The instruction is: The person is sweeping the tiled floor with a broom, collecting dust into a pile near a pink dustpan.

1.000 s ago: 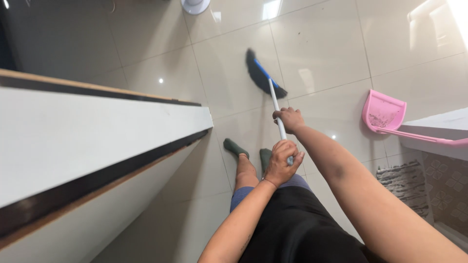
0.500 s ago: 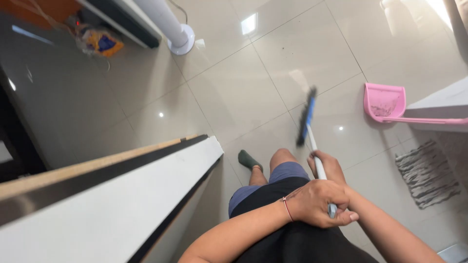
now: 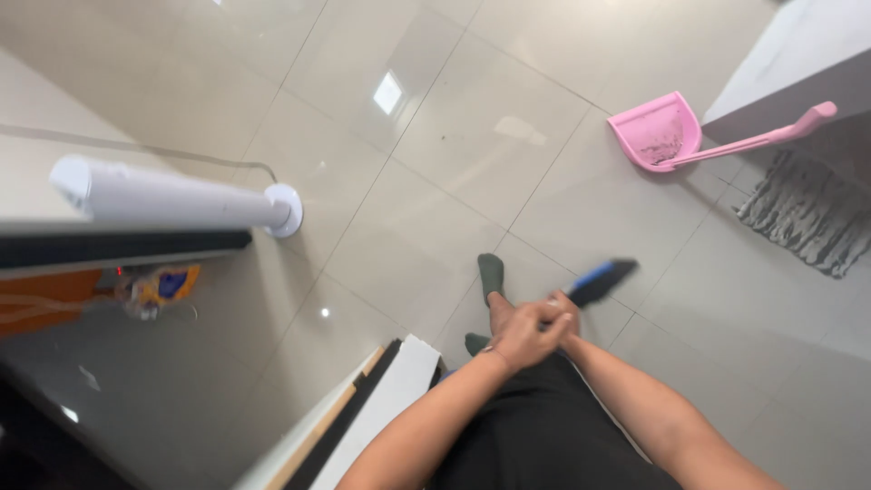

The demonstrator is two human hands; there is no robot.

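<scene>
I see both hands stacked at the lower centre, my left hand (image 3: 529,333) on top and closed around the broom's handle, my right hand (image 3: 564,319) mostly hidden beneath so its grip is unclear, keeping the blue-and-black broom head (image 3: 601,280) low beside my socked feet (image 3: 491,272), well apart from the pink dustpan (image 3: 660,133) at the upper right.

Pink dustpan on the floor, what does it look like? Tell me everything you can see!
The pink dustpan looks like smooth plastic. It has a wide scoop with raised sides and a long thin handle ending in a rounded knob. Its scoop lies on the shiny tiled floor, and grey-brown dust and dirt speckle the inside. The handle runs toward a pale counter and looks to lean against its edge. A striped grey mat lies beside it. No hand touches it.
</scene>
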